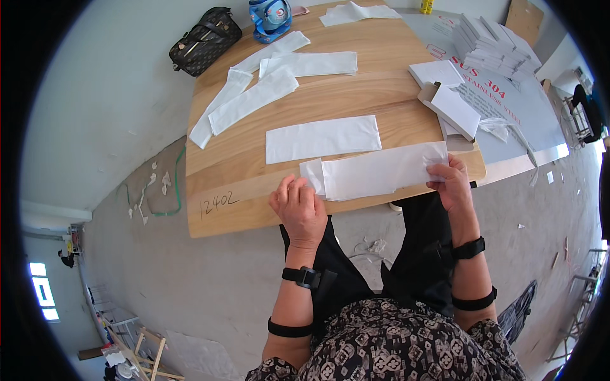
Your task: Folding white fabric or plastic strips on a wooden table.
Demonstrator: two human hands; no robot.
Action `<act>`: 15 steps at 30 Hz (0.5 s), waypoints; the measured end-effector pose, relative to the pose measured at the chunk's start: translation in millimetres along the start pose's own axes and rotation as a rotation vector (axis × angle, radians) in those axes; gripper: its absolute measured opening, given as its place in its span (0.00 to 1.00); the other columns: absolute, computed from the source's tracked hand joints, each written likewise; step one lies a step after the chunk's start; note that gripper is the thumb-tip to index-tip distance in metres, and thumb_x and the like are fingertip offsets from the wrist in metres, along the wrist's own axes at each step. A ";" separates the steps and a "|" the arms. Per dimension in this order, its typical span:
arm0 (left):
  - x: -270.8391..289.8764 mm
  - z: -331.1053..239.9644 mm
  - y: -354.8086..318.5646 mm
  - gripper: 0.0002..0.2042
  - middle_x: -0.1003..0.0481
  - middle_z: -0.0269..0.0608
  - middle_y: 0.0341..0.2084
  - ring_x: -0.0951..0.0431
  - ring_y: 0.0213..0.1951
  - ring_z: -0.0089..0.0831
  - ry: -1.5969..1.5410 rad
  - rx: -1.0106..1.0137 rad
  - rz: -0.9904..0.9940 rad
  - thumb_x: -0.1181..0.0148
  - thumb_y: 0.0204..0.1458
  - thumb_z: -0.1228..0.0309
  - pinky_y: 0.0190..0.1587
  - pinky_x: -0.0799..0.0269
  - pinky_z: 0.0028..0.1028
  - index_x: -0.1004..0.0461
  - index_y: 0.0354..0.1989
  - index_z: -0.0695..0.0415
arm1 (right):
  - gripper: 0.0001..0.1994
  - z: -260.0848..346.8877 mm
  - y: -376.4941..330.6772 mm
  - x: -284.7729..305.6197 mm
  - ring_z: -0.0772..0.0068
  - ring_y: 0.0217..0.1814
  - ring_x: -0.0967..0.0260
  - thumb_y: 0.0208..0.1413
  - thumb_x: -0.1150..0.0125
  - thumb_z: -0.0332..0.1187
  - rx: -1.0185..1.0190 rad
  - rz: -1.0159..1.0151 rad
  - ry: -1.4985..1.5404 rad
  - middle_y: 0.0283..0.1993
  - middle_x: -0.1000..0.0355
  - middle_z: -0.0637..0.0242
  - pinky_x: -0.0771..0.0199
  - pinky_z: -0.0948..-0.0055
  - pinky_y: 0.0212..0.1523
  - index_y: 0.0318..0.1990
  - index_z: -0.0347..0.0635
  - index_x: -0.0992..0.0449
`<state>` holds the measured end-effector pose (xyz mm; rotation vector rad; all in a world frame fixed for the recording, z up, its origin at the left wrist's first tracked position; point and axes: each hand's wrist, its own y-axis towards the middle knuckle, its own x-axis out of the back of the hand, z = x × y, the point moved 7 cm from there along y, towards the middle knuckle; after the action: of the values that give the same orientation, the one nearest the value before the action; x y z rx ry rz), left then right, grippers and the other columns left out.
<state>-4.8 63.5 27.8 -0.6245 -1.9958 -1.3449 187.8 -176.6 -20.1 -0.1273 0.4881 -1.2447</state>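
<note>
A long folded white sheet (381, 170) lies along the near edge of the wooden table, with a narrow overlapping flap at its left end. Beside that flap is my left hand (297, 208), its fingers curled and closed on the sheet's edge; the thumb is mostly hidden. My right hand (454, 184) pinches the right end between thumb and fingers. Just beyond lies another folded white sheet (323, 138), flat and apart from both hands.
Several more white strips (253, 101) overlap at the table's (381, 95) far left. White boxes (452, 109) rest at its right edge, near a stack of white boxes (499, 47) on a metal sheet (540, 120). A dark handbag (206, 41) and blue bottle (270, 19) stand behind.
</note>
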 end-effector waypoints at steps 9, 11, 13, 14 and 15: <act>-7.9 -7.7 1.2 0.07 0.26 0.39 0.37 0.31 0.52 0.43 0.030 -0.048 0.094 0.42 0.38 0.81 0.54 0.43 0.44 0.31 0.26 0.58 | 0.20 21.9 -10.6 2.4 0.52 0.46 0.27 0.41 0.41 0.23 0.492 -0.274 -1.022 0.44 0.26 0.54 0.26 0.62 0.45 0.47 0.30 0.28; -8.0 -5.5 -0.4 0.06 0.26 0.40 0.37 0.31 0.52 0.43 0.037 -0.046 0.102 0.42 0.39 0.81 0.54 0.43 0.44 0.30 0.26 0.58 | 0.29 38.2 -36.4 -31.3 0.44 0.65 0.43 0.43 0.36 0.26 0.838 -0.426 -1.333 0.60 0.38 0.47 0.41 0.54 0.63 0.56 0.31 0.34; -6.9 -4.9 -1.6 0.05 0.26 0.40 0.37 0.31 0.52 0.43 0.035 -0.044 0.104 0.42 0.39 0.80 0.54 0.43 0.44 0.30 0.26 0.58 | 0.33 30.2 -46.3 -62.0 0.46 0.70 0.53 0.44 0.33 0.31 0.888 -0.193 -1.248 0.68 0.49 0.48 0.51 0.52 0.68 0.60 0.34 0.38; -6.4 -6.4 -0.9 0.05 0.26 0.40 0.37 0.31 0.52 0.43 0.027 -0.044 0.105 0.42 0.39 0.80 0.55 0.43 0.44 0.30 0.26 0.58 | 0.35 21.3 -52.5 -83.0 0.47 0.71 0.54 0.44 0.33 0.33 0.913 -0.019 -1.248 0.68 0.49 0.48 0.53 0.52 0.69 0.61 0.33 0.38; -6.9 -8.4 -0.5 0.05 0.26 0.40 0.37 0.31 0.52 0.43 0.022 -0.046 0.107 0.42 0.39 0.80 0.55 0.43 0.44 0.30 0.26 0.58 | 0.36 10.4 -60.0 -103.8 0.48 0.72 0.54 0.43 0.32 0.35 0.932 0.154 -1.245 0.68 0.49 0.48 0.55 0.51 0.70 0.61 0.32 0.38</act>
<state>1.5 55.3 24.7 -0.7237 -1.8915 -1.3308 115.4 -101.5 40.0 -0.0460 -1.1301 -0.9125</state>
